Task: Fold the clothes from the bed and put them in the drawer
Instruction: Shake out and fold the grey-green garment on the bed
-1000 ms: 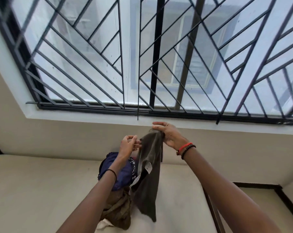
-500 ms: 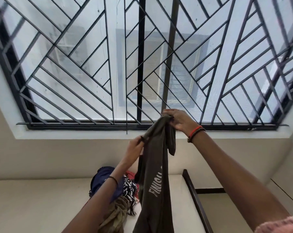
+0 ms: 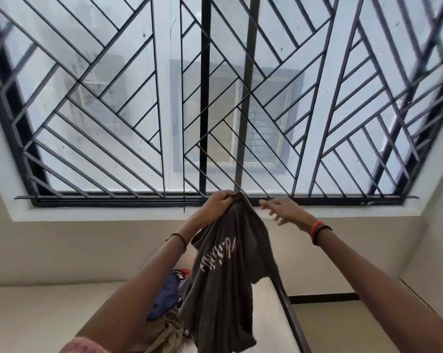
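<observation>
A dark olive T-shirt [image 3: 228,276] with pale lettering hangs in the air in front of the window. My left hand [image 3: 219,203] grips its top edge and holds it up at sill height. To the right of the shirt my right hand [image 3: 282,210] is off the cloth, its fingers spread and straight. Below, on the cream bed [image 3: 50,314], lies a pile of clothes [image 3: 167,312] with a blue garment, a tan one and a bit of red, partly hidden by my left arm and the hanging shirt.
A black window grille [image 3: 215,98] fills the upper view above a white sill [image 3: 113,214]. The bed's dark edge rail [image 3: 289,312] runs down the right side of the mattress. Beige floor [image 3: 355,324] lies to the right, with a wall beyond.
My right hand has let go of the shirt's top and moved right, fingers open. My left hand took over the top edge and raised it; the shirt has opened wider.
</observation>
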Demonstrator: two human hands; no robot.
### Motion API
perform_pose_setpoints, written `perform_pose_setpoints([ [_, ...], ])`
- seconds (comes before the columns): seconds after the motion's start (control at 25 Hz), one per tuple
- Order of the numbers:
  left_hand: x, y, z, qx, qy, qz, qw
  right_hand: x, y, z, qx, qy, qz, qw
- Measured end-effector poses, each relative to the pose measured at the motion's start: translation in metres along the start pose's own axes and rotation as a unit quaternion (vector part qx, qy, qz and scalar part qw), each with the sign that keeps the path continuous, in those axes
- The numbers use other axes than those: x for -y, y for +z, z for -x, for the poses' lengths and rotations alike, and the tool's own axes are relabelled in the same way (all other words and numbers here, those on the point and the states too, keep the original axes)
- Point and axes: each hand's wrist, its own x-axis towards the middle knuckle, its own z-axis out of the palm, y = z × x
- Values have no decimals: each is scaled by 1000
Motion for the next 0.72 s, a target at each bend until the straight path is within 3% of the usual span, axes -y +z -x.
perform_pose_setpoints([
  [0.08,-9,7,-4,14,10,-1,1000,12,7,6,49,-73,-102,991],
  [0.2,-16,10,-10,4,-20,19,1000,18,17,5,91,-104,-179,974],
  [0.48,-1,-3,-3,19,-73,53,996,38,28,-3,4,-139,-247,959],
  [0.72,50,4,19,131,-91,22,987,54,13,-14,-64,-150,-283,945],
])
